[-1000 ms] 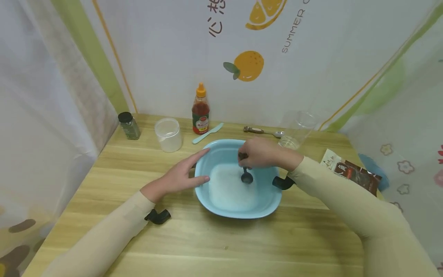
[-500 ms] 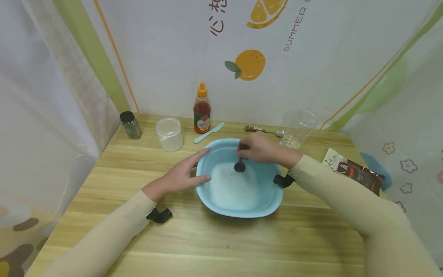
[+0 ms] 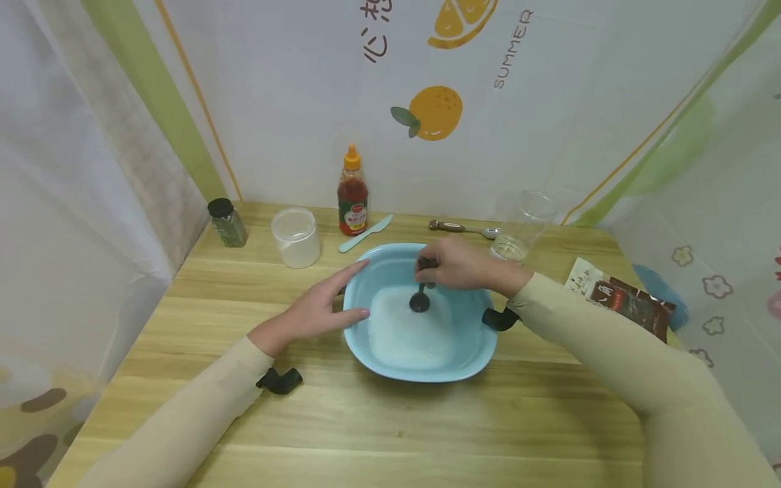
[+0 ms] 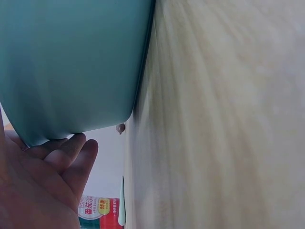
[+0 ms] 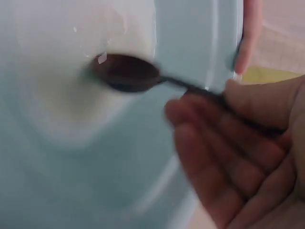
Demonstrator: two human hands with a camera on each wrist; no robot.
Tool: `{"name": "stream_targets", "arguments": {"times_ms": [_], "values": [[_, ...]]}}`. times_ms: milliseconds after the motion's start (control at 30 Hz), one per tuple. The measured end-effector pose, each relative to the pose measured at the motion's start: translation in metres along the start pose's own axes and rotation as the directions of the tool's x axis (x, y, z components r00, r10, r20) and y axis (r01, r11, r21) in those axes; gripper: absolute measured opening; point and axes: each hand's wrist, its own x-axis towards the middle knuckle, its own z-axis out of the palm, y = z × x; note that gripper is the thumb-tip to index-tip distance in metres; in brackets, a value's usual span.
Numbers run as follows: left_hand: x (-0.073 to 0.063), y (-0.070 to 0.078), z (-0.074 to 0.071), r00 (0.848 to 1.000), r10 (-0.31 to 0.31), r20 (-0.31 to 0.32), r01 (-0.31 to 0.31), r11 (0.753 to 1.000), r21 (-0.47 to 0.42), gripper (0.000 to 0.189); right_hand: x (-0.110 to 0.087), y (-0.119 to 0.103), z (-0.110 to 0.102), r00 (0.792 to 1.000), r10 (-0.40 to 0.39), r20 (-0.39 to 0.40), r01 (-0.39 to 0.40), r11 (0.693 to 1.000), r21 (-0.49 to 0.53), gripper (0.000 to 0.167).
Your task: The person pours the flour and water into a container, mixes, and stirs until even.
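A light blue basin [image 3: 421,375] stands on the table with whitish, glossy contents [image 3: 409,339] across its bottom. My right hand [image 3: 454,263] pinches the handle of a small dark brown scoop [image 3: 419,302] between thumb and fingers. In the right wrist view the scoop's round bowl [image 5: 126,71] is low over the contents. My left hand [image 3: 314,308] steadies the basin at its left side. Its thumb and index finger reach onto the rim, while the other fingers [image 4: 71,152] bend against the outer wall in the left wrist view.
Along the back stand a green-filled jar [image 3: 227,222], a white-filled tub [image 3: 295,238], a red sauce bottle [image 3: 352,196], a pale knife [image 3: 365,234], a metal spoon [image 3: 464,230] and a clear cup [image 3: 521,230]. A brown packet [image 3: 628,301] lies right of the basin.
The scoop has moved left and back across the basin in my right hand, then slightly toward me. My left hand has kept its place on the basin.
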Motion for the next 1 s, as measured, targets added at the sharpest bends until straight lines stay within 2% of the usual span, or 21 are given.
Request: {"name": "stream_targets", "arguments": {"times_ms": [33,100,200,267,300,367,467,533,633,700,767,800,867,933,1000], "values": [[0.0,0.0,0.0,1.0,0.001,0.0,-0.001,1.0,0.002,0.092,-0.002,0.0,-0.002,1.0,0.029,0.007,-0.028,0.999,-0.023,0.01],[0.0,0.001,-0.001,1.0,0.002,-0.002,-0.002,1.0,0.004,0.092,-0.006,-0.001,-0.003,0.996,0.05,0.072,-0.047,0.998,-0.048,0.011],[0.0,0.002,-0.002,1.0,0.007,-0.007,-0.007,1.0,0.0,0.092,-0.006,-0.008,0.001,0.975,-0.015,0.219,0.011,1.0,0.022,0.013],[0.0,0.001,-0.002,1.0,0.01,-0.007,-0.01,1.0,-0.007,0.092,-0.001,-0.012,0.006,0.958,-0.075,0.275,0.046,0.993,0.109,0.011],[-0.001,0.0,-0.002,1.0,0.013,-0.005,-0.013,1.0,-0.01,0.092,0.001,-0.014,0.007,0.956,-0.097,0.276,0.059,0.988,0.141,0.011],[-0.001,-0.001,0.0,1.0,0.013,-0.002,-0.013,1.0,-0.011,0.091,0.006,-0.013,0.01,0.97,-0.098,0.224,0.065,0.987,0.149,0.01],[0.0,-0.001,0.001,1.0,0.009,0.003,-0.009,1.0,-0.006,0.092,0.007,-0.01,0.007,0.993,-0.009,0.114,-0.002,0.996,0.094,0.01],[0.001,-0.001,0.001,1.0,0.003,0.004,-0.003,1.0,0.001,0.092,0.004,-0.008,0.004,0.994,0.054,0.09,-0.058,0.997,0.047,0.011],[0.0,0.002,0.0,1.0,-0.004,0.002,0.004,1.0,0.003,0.092,0.002,-0.013,0.002,0.982,0.05,0.185,-0.061,0.997,0.053,0.011],[0.0,0.003,-0.002,1.0,-0.005,-0.001,0.005,1.0,0.001,0.091,0.005,-0.018,0.006,0.967,-0.013,0.256,-0.012,0.995,0.099,0.011],[0.0,0.003,-0.002,1.0,-0.003,-0.004,0.003,1.0,0.002,0.091,0.011,-0.021,0.011,0.958,-0.077,0.277,0.033,0.987,0.158,0.01],[0.0,0.002,-0.002,1.0,-0.003,-0.004,0.003,1.0,0.003,0.091,0.015,-0.023,0.013,0.961,-0.093,0.262,0.048,0.983,0.174,0.01],[0.0,0.001,-0.001,1.0,0.0,0.0,0.0,1.0,0.003,0.091,0.02,-0.023,0.016,0.98,-0.072,0.188,0.042,0.986,0.162,0.011],[0.0,0.001,-0.001,1.0,-0.001,0.003,0.001,1.0,0.006,0.092,0.022,-0.022,0.014,0.995,-0.009,0.101,-0.004,0.992,0.124,0.011],[0.0,0.001,0.0,1.0,-0.002,0.007,0.002,1.0,0.005,0.092,0.02,-0.02,0.011,0.997,0.054,0.051,-0.058,0.995,0.086,0.01]]}}
